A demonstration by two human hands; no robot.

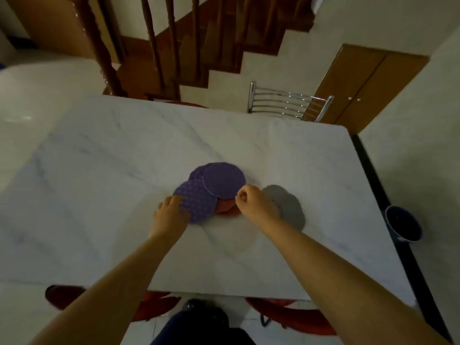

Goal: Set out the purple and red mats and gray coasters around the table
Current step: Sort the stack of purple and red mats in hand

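Observation:
Round purple mats overlap in a pile at the middle of the white marble table (99, 170). My left hand (169, 215) grips the near purple mat (199, 202) at its left edge. My right hand (254, 200) pinches the lower right edge of the far purple mat (224, 180). A third purple mat (196, 173) peeks out behind it. A red mat (225, 207) lies under the pile, mostly covered. The gray coasters (291, 207) lie stacked just right of my right hand, partly hidden by my wrist.
A metal-backed chair (286, 103) stands at the table's far side. Red chair seats (286, 314) show under the near edge. A dark bucket (403, 226) sits on the floor to the right. Wooden stairs and a cabinet are beyond.

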